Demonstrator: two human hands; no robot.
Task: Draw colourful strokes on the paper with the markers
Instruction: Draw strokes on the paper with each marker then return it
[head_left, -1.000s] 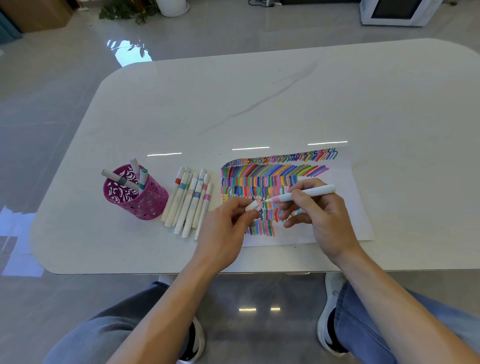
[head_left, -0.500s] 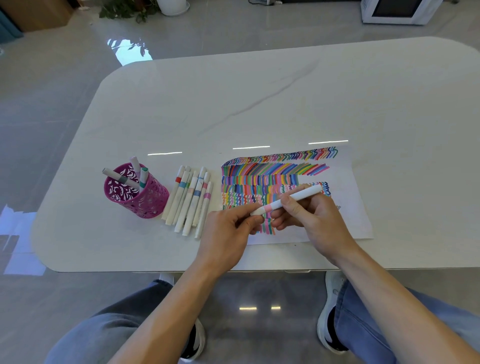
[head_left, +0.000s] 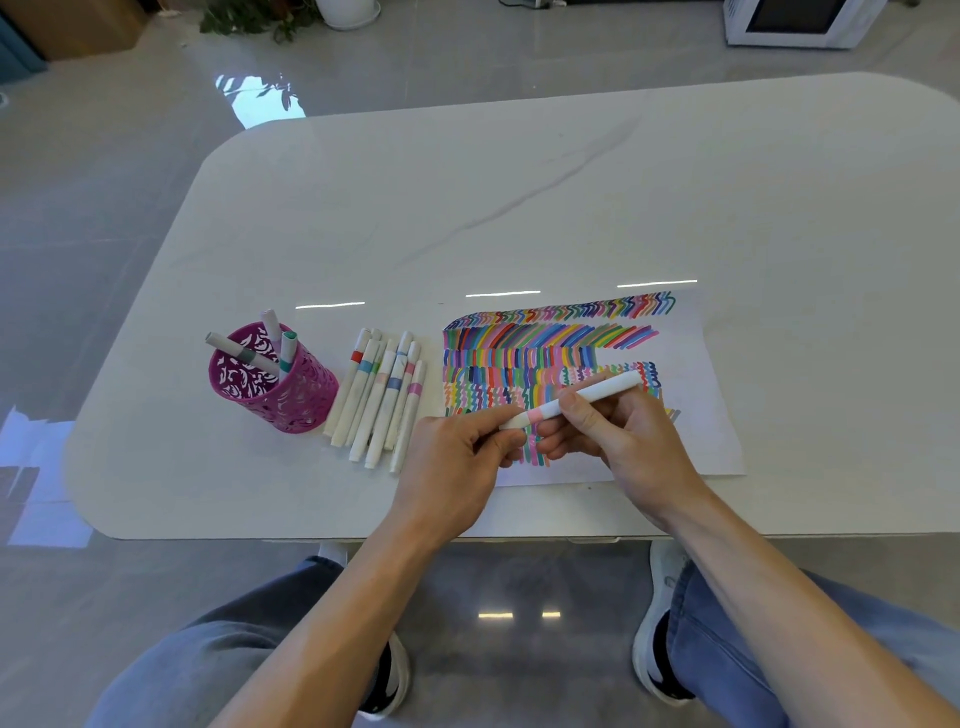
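A white marker with a pink band (head_left: 597, 395) lies across both hands above the lower left of the paper (head_left: 696, 415), which is covered in rows of colourful strokes. My right hand (head_left: 618, 441) grips the marker's barrel. My left hand (head_left: 457, 462) pinches the capped left end of the same marker between thumb and fingers. The cap sits on the marker. Several more white markers (head_left: 382, 395) lie side by side left of the paper.
A magenta cut-out pen cup (head_left: 280, 384) with three markers in it stands at the left on the white table (head_left: 467, 208). The table's front edge runs just below my hands. My knees and shoes show under it.
One second ago my left hand held the cap apart from the marker's pink tip. The cap is on the marker now, and both hands hold it together.
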